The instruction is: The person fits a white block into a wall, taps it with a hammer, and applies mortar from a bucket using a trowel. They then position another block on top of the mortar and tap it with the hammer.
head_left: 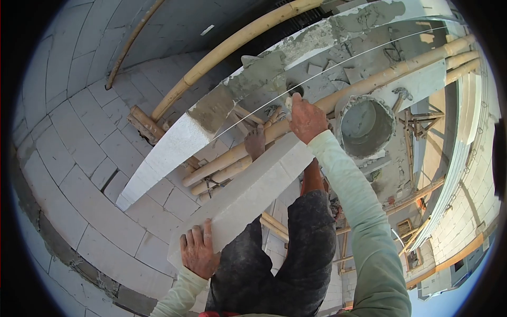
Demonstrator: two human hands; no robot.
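Note:
A long white lightweight concrete block (248, 193) slants across in front of my legs. My left hand (199, 248) grips its lower left end, fingers bent over the edge. My right hand (307, 120) is closed around the handle of a trowel (288, 101), beyond the block's upper end. The trowel's blade is hard to make out against the grey mortar (259, 74) on top of the block wall (169, 148). A thin white string (248, 114) runs along the wall, close to my right hand.
A mortar-crusted bucket (367, 127) stands right of my right hand. Bamboo poles (232, 171) run below the wall, and another bamboo pole (211, 58) curves behind it. My bare foot (255, 141) is by the poles. Block walls (79, 132) stand at left.

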